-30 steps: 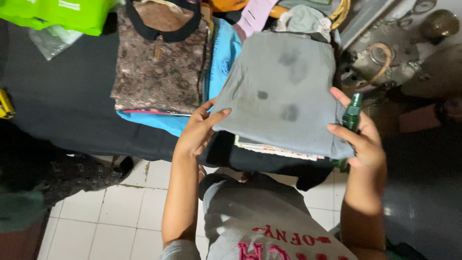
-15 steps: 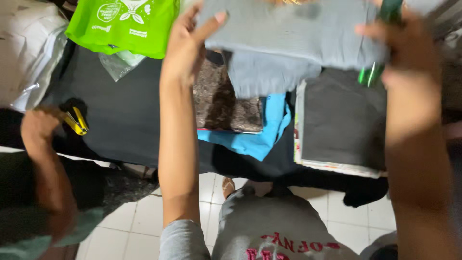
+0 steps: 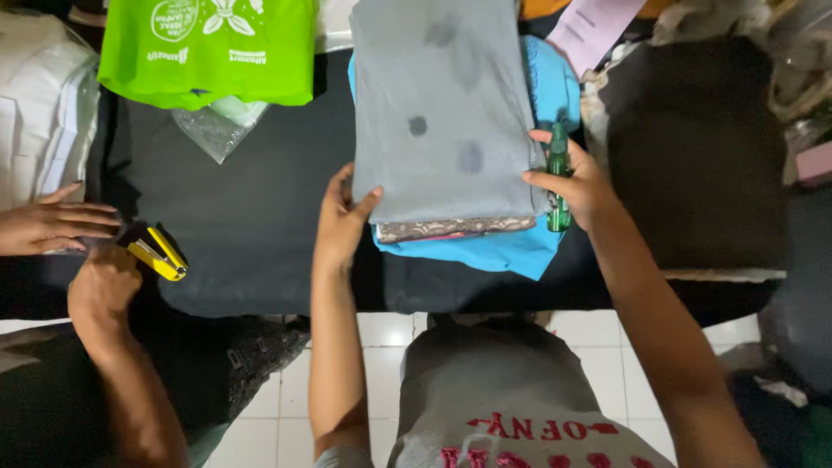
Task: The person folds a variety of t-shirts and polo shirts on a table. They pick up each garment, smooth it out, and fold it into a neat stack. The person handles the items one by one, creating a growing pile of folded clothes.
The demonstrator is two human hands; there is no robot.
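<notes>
The folded grey garment [image 3: 442,113] — held up a moment ago — now lies on the stack of folded cloths [image 3: 485,247] on the black worktop [image 3: 251,225], the left hand [image 3: 341,217] spread at its near corner, the right hand [image 3: 579,186] steadying its edge while pinching a small green bottle [image 3: 559,178].

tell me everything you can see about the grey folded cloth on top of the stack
The grey cloth is a soft, plain fabric, folded into a flat rectangle and marked with a few darker damp-looking spots. It lies on top of a stack, over a patterned brown cloth and a blue cloth, on a dark table. Its far end runs out of view. The left hand presses its near left corner; the right hand, holding a small green bottle, touches its right edge.
</notes>
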